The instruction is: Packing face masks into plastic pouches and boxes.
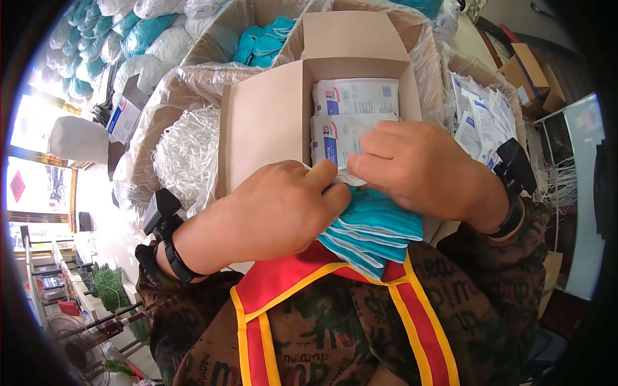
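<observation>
My left hand (277, 206) and my right hand (428, 164) meet in front of my chest, fingers closed. Between them they pinch the white edge of a packet (353, 177), mostly hidden by the fingers. Right below it, a stack of teal pads with white edges (373, 222) fans out toward my body; how far it sits in the packet I cannot tell. Just beyond my hands stands an open cardboard box (264, 128), flaps folded out. Inside lie white printed packets (354, 96) with blue and red marks, the nearer one partly covered by my right hand.
Left of the box, a lined carton holds a heap of white strips (190, 151). Loose teal pads (264, 42) fill a carton behind. White packets (483, 116) crowd another lined carton at right. Stuffed bags (148, 35) pile up at the far left.
</observation>
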Tool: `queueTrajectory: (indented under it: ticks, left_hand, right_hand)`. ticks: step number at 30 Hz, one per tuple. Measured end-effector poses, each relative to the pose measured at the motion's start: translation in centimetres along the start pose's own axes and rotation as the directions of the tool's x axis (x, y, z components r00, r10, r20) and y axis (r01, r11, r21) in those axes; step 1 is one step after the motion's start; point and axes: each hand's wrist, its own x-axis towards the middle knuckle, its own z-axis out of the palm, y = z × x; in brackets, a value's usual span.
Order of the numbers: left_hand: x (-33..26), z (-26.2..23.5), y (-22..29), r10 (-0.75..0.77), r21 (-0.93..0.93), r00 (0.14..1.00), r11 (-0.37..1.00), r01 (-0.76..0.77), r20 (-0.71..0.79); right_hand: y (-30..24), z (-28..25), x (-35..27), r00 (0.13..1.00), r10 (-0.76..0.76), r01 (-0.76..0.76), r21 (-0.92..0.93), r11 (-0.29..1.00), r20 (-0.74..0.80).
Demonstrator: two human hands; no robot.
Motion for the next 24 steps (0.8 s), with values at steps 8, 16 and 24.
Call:
queueTrajectory:
  ticks: [8,16,24]
  left_hand:
    - [0.0,0.1,0.2,0.001,-0.007,1.000,1.000,-0.001,0.007]
    - [0.3,0.3,0.2,0.018,-0.030,1.000,0.999,-0.018,-0.011]
    - [-0.1,-0.1,0.2,-0.007,-0.008,1.000,1.000,0.007,0.010]
  right_hand:
    - [0.9,1.0,-0.2,0.996,-0.017,0.002,0.161,0.987,0.091]
    - [0.6,1.2,0.3,0.989,0.089,-0.111,0.194,0.975,0.116]
    - [-0.3,0.6,-0.9,0.988,0.110,-0.124,0.136,0.983,0.109]
